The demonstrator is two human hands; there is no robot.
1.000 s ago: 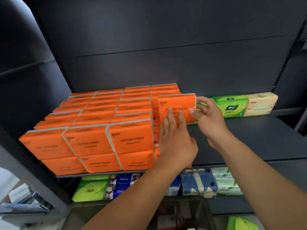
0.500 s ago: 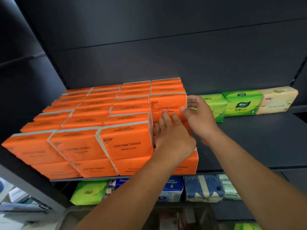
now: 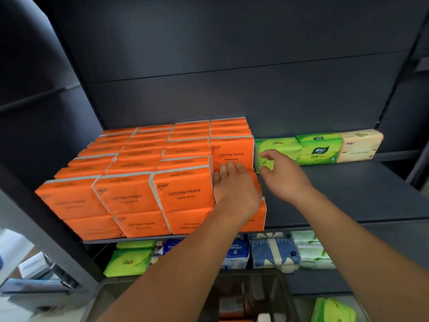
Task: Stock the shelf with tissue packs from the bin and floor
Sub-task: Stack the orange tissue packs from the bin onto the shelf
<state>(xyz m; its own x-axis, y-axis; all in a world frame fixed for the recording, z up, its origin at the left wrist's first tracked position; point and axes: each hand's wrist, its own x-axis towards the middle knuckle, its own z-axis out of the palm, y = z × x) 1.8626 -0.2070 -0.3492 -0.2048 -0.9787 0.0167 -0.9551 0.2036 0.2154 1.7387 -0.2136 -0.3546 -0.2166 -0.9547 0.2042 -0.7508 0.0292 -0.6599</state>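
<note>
Orange tissue packs point(image 3: 130, 196) marked "COTTON TISSUE" stand in rows two layers high on the left of the dark shelf point(image 3: 348, 196). The rightmost upright orange pack point(image 3: 232, 149) stands in the upper layer at the stack's right edge. My left hand point(image 3: 234, 187) touches the lower front of that pack with straight fingers. My right hand point(image 3: 281, 173) hovers just right of it, fingers loosely spread, holding nothing, in front of a light green pack point(image 3: 276, 147).
A darker green pack point(image 3: 318, 148) and a beige pack point(image 3: 359, 145) stand at the shelf's back right. Blue, white and green packs point(image 3: 274, 252) fill the lower shelf. A grey bin point(image 3: 109, 296) sits below; a green pack point(image 3: 332, 310) lies on the floor.
The orange pack both hands held has been pushed left and back into the stack. My right hand has let go of it and drawn back to the right.
</note>
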